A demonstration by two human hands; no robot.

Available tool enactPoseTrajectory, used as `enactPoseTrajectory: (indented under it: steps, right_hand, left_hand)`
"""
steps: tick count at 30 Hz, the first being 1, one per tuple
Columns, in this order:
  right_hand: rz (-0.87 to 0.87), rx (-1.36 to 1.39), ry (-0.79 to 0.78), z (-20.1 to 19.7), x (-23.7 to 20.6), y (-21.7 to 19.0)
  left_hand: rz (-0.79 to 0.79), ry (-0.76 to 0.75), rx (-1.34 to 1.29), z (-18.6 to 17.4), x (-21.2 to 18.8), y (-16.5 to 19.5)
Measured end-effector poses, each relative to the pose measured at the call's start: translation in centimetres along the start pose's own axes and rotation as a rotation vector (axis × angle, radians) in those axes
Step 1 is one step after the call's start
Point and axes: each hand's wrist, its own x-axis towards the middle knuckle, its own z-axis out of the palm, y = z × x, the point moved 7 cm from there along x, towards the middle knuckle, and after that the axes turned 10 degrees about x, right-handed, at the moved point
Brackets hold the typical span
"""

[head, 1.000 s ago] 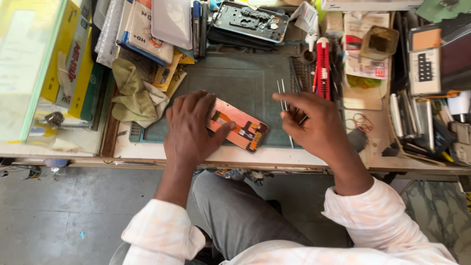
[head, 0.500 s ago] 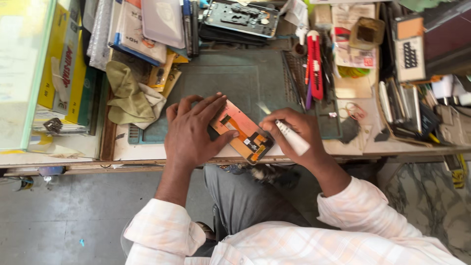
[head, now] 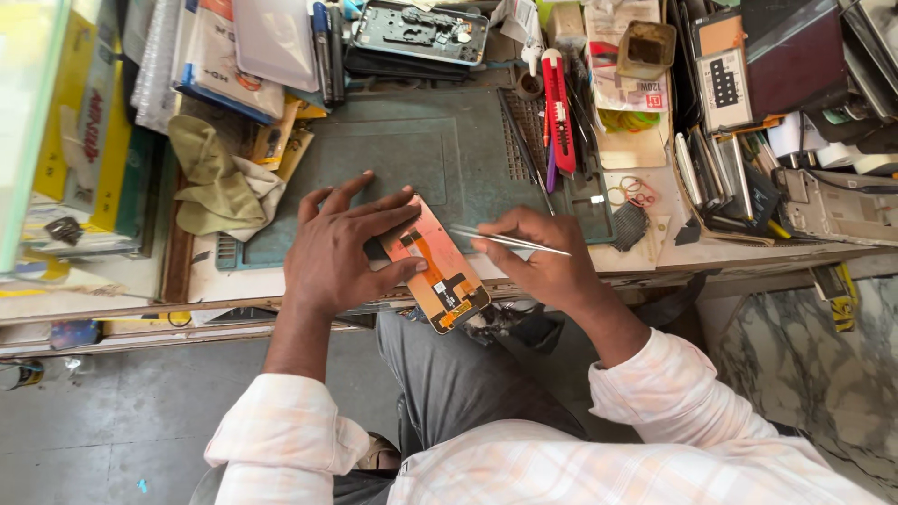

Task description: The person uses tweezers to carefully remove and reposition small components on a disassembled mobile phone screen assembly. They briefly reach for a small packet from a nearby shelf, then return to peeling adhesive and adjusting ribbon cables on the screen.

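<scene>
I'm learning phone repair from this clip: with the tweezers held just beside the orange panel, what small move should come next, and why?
Probably bring the tweezers tips a little leftward onto the orange display panel. The left hand already pins the panel flat at the mat's edge, and the right hand holds the tweezers pointed at it, tips seemingly just short of its right edge.

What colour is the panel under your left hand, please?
Orange, with black parts, on the panel under the left hand; head view.
</scene>
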Motion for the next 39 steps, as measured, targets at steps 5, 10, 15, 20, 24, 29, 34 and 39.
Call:
enactPoseTrajectory:
  steps: [5,10,15,20,24,29,34,39]
  right_hand:
    - [-0.014,-0.042,0.038,0.6,-0.2,0.3]
    - [-0.124,-0.146,0.009,1.9,0.6,-1.0]
    - [-0.185,-0.211,-0.066,2.7,1.6,-1.6]
    - [-0.202,-0.199,-0.097,3.3,2.2,-1.5]
    - [-0.112,-0.099,-0.105,2.9,2.1,-1.0]
    - [-0.116,-0.109,-0.079,3.0,1.9,-0.7]
    - [-0.113,-0.13,-0.075,2.9,1.8,-0.7]
    - [-0.111,-0.085,-0.104,2.8,1.9,-0.7]
  left_hand:
    - [-0.039,0.012,-0.008,0.4,0.2,-0.4]
    - [0.01,0.021,-0.016,0.4,0.4,-0.7]
    - [0.003,0.008,-0.02,0.9,0.6,-1.0]
    - [0.017,0.01,-0.01,1.0,0.5,-1.3]
    - [0.024,0.019,-0.012,1.0,0.4,-1.4]
    - [0.022,0.016,0.005,1.1,0.3,-1.3]
    - [0.039,0.047,-0.009,0.9,0.1,-1.2]
    - [0.037,0.051,-0.01,1.0,0.2,-1.2]
